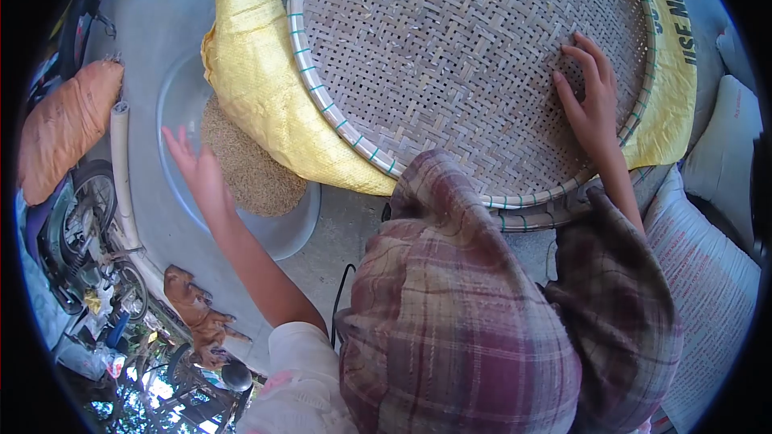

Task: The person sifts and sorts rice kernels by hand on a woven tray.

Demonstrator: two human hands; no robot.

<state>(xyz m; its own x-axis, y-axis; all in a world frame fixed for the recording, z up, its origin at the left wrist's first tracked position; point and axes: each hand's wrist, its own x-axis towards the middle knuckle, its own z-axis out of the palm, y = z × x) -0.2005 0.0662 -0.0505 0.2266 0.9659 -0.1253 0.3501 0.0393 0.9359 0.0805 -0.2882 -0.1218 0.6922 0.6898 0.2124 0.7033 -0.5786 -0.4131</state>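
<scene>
My right hand [593, 96] rests with spread fingers on the right part of a round woven bamboo winnowing tray [450, 56]. Scattered pale grains lie on its weave, and teal ties run along its rim. Beneath the tray is a yellow woven sack [261, 88] with black print at the right. My left hand [199, 173] is held over a wide translucent basin [301, 229], fingers apart and nothing visible in them. Brown, rice-like grain [253, 169] is heaped in the basin, partly hidden by the sack and my left hand.
Another woven rim [535, 219] shows below the tray. White printed sacks [708, 289] stand at the right. Plaid cloth [474, 321] covers much of the lower middle. A brown dog [197, 313] lies at lower left, near a pale pipe [121, 169], an orange sack [72, 128] and parked bikes [84, 209].
</scene>
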